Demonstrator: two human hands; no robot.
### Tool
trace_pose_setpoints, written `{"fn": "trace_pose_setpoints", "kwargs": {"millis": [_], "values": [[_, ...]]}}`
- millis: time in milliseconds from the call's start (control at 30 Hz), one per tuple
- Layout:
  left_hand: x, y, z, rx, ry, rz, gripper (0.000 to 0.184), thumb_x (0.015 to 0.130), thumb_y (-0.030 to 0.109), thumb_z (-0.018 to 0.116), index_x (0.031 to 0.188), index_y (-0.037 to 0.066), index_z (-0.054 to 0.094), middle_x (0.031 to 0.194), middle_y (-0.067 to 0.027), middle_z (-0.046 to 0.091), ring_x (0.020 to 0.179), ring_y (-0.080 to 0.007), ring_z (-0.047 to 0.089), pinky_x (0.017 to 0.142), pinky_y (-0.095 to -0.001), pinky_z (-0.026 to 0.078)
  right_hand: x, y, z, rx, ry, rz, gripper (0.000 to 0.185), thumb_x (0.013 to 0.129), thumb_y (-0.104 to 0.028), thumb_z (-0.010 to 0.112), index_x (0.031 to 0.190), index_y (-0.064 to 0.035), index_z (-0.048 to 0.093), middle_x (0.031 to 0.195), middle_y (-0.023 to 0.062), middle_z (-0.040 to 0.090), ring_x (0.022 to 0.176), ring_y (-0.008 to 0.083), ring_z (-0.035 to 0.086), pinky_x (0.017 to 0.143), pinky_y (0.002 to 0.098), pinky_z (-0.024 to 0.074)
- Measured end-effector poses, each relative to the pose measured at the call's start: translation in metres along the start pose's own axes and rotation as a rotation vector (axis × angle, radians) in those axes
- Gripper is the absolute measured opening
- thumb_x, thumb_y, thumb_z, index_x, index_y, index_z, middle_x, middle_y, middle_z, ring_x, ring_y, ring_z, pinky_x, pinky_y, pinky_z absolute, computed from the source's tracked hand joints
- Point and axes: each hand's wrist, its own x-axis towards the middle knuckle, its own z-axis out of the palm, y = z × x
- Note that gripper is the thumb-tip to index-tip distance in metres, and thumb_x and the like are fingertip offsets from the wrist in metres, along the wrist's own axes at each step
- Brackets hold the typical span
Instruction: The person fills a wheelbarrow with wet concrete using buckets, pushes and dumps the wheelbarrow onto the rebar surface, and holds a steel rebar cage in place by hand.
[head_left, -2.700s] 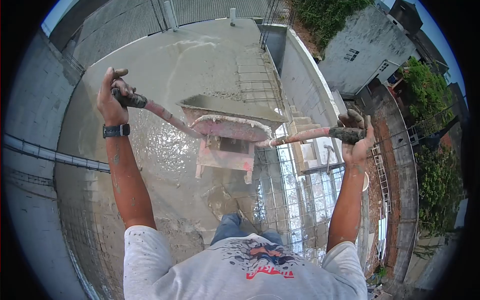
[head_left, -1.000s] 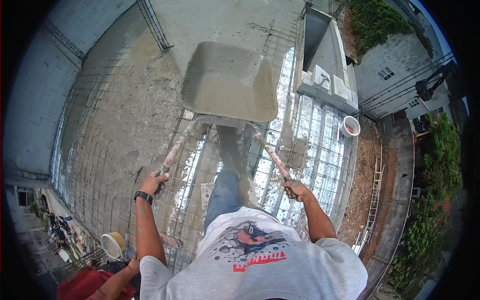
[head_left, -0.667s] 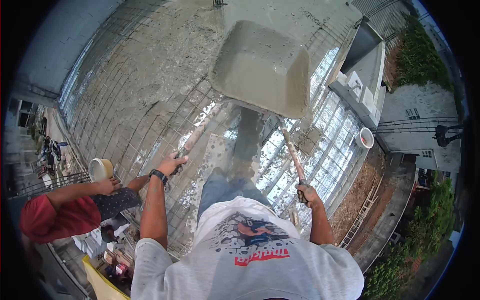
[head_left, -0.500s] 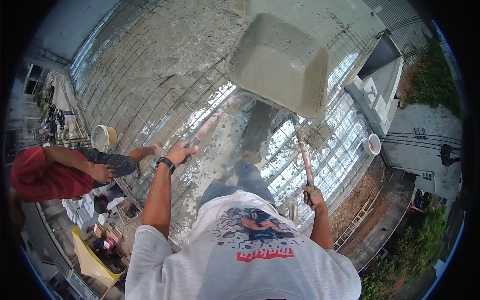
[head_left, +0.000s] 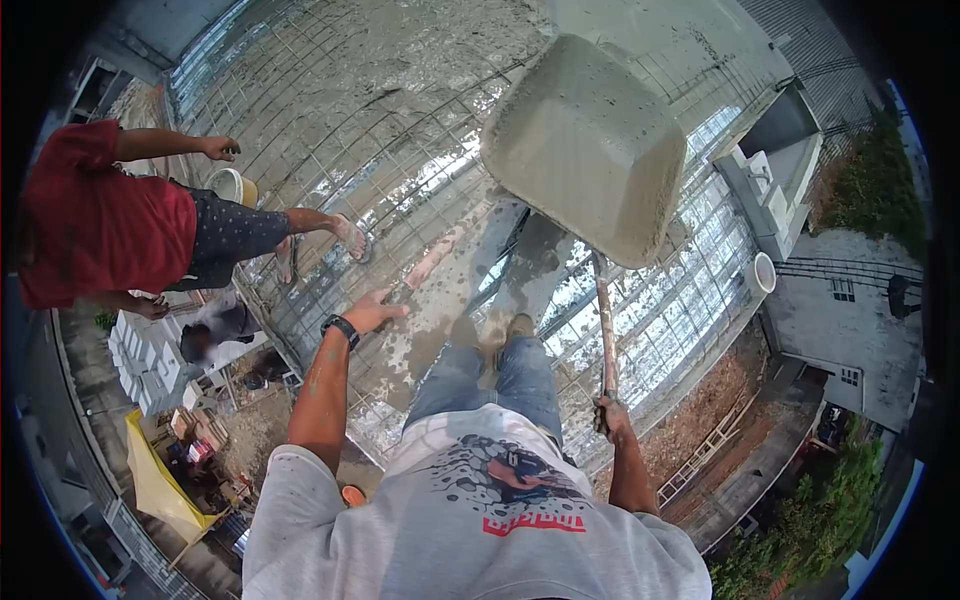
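Observation:
A wheelbarrow (head_left: 590,150), its tray coated in wet grey cement, stands ahead of me, turned toward the upper right. My left hand (head_left: 372,311), with a dark watch on the wrist, is closed round the end of its pinkish left handle, thumb side uppermost. The fingers beneath are partly hidden. Lower right, my right hand (head_left: 612,414) is wrapped round the dark grip of the right handle. Both handles run up to the underside of the tray. My feet are on a cement-spattered board (head_left: 440,325) between the handles.
At left a person in a red shirt (head_left: 110,215) stands by a bucket (head_left: 232,187), near the slab edge. Rebar mesh (head_left: 300,130) and wet concrete (head_left: 440,45) spread ahead. A white bucket (head_left: 761,274) and low block wall (head_left: 755,200) are at right. Ground lies far below.
The wheelbarrow has come down from a raised, tipped pose with my hands lowered. The view has swung round, shifting the tray rightward. The person in red has come into view and straightened up.

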Motion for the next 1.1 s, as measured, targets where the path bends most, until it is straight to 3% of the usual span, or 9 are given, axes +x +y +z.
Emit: {"fn": "trace_pose_setpoints", "kwargs": {"millis": [33,67,200,300,500,633,667,1000,1100], "values": [[-0.016,-0.017,0.004,-0.016,-0.005,-0.032,0.066,0.079,0.043,0.075,0.126,0.001,0.057,0.091,-0.0026,0.063,0.078,-0.0116,0.058,0.066,-0.027,0.047,-0.004,0.021,0.005,-0.004,-0.006,0.044,0.023,0.085,-0.027,0.064,0.072,-0.0124,0.053,0.054,0.0,0.046,0.04,0.0151,0.045,0.037,0.0302,0.0369],[0.023,-0.115,0.01,0.173,0.162,0.244,0.068,0.077,0.045,0.076,0.126,0.001,0.057,0.095,-0.0043,0.065,0.079,-0.014,0.06,0.068,-0.0284,0.049,-0.006,0.043,0.011,-0.01,-0.004,0.026,0.025,0.083,-0.03,0.065,0.07,-0.0135,0.052,0.054,-0.0001,0.046,0.04,0.0154,0.045,0.037,0.0307,0.0368],[-0.077,-0.08,0.037,0.178,0.076,-0.112,0.068,0.07,0.046,0.081,0.117,0.0,0.061,0.091,-0.0081,0.067,0.075,-0.0165,0.061,0.067,-0.0331,0.05,0.024,0.154,0.009,0.004,-0.04,0.09,0.022,0.078,-0.028,0.068,0.077,-0.0087,0.058,0.058,0.0008,0.049,0.042,0.0156,0.048,0.038,0.0318,0.039],[-0.107,-0.13,0.071,0.169,0.168,-0.208,0.059,0.069,0.044,0.082,0.104,-0.001,0.065,0.079,-0.0073,0.066,0.07,-0.0164,0.061,0.066,-0.0343,0.05,0.016,0.205,0.018,-0.029,-0.02,0.087,0.023,0.08,-0.031,0.068,0.071,-0.0131,0.055,0.053,0.0001,0.046,0.04,0.0158,0.044,0.038,0.0323,0.0382],[-0.15,-0.238,0.127,0.347,0.31,-0.201,0.052,0.067,0.042,0.078,0.103,0.004,0.071,0.091,-0.0184,0.071,0.083,-0.0317,0.068,0.078,-0.0395,0.052,0.005,0.304,0.013,0.01,-0.009,0.054,0.023,0.078,-0.025,0.069,0.068,-0.0124,0.053,0.051,-0.0001,0.045,0.036,0.0153,0.045,0.034,0.0323,0.0374],[-0.176,-0.298,0.144,0.352,0.389,-0.179,0.052,0.068,0.04,0.077,0.104,0.003,0.07,0.093,-0.0219,0.07,0.088,-0.0344,0.069,0.082,-0.0417,0.052,-0.007,0.349,0.026,0.03,-0.027,0.118,0.024,0.077,-0.022,0.07,0.066,-0.0111,0.052,0.049,0.0016,0.045,0.034,0.0172,0.046,0.032,0.0325,0.0362],[-0.178,-0.316,0.146,0.378,0.394,-0.197,0.052,0.068,0.04,0.077,0.104,0.003,0.07,0.094,-0.0228,0.07,0.09,-0.0352,0.068,0.082,-0.0422,0.052,-0.009,0.361,0.029,-0.045,-0.035,0.117,0.019,0.079,-0.025,0.064,0.081,-0.0059,0.064,0.054,0.0034,0.048,0.04,0.0181,0.048,0.036,0.0335,0.0385],[-0.178,-0.461,0.167,0.409,0.328,-0.318,0.066,0.07,0.043,0.074,0.121,0.003,0.061,0.109,-0.0276,0.065,0.1,-0.0407,0.065,0.09,-0.0464,0.051,0.027,0.481,0.079,-0.056,0.087,0.08,0.025,0.077,-0.024,0.068,0.065,-0.0081,0.053,0.048,0.0039,0.047,0.033,0.0194,0.048,0.03,0.0328,0.0343],[-0.186,-0.489,0.179,0.408,0.537,-0.32,0.072,0.072,0.044,0.073,0.13,0.006,0.054,0.121,-0.0265,0.06,0.115,-0.0397,0.058,0.099,-0.0473,0.046,0.04,0.509,0.106,-0.072,0.112,0.066,0.025,0.078,-0.025,0.068,0.068,-0.006,0.055,0.049,0.0051,0.048,0.033,0.0196,0.046,0.032,0.033,0.035]]}}
